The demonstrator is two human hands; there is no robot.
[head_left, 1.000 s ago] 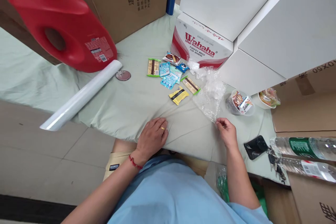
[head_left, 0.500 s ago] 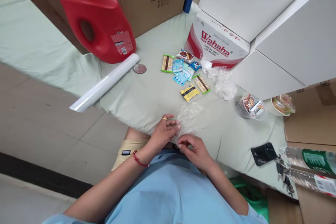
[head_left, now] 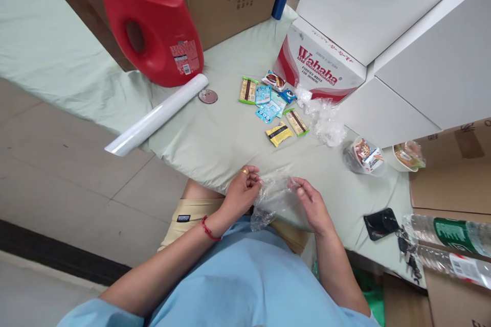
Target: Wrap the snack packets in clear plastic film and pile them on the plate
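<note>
Between my two hands a crumpled clear plastic bag (head_left: 274, 196) is stretched, over the table's near edge and my lap. My left hand (head_left: 243, 186), with a ring and a red bracelet, pinches its left side between thumb and fingers. On the other side, my right hand (head_left: 310, 202) grips the plastic with thumb and fingertips. Beyond the hands lie a yellow snack packet (head_left: 279, 134), green-edged wafer packets (head_left: 296, 122) and light-blue sachets (head_left: 268, 111). Crumpled clear plastic (head_left: 326, 125) is heaped to their right.
A red detergent jug (head_left: 153, 25), a white roll (head_left: 157, 115) and a round disc (head_left: 208, 96) stand or lie at left. A Wahaha carton (head_left: 316, 64) is at the back. Tubs (head_left: 360, 156), a black case with keys (head_left: 380, 224) and plastic bottles (head_left: 448, 234) are at right.
My right hand has moved right and slightly up, away from my left hand, spreading the plastic bag between them. Part of the bag now hangs lower over my lap.
</note>
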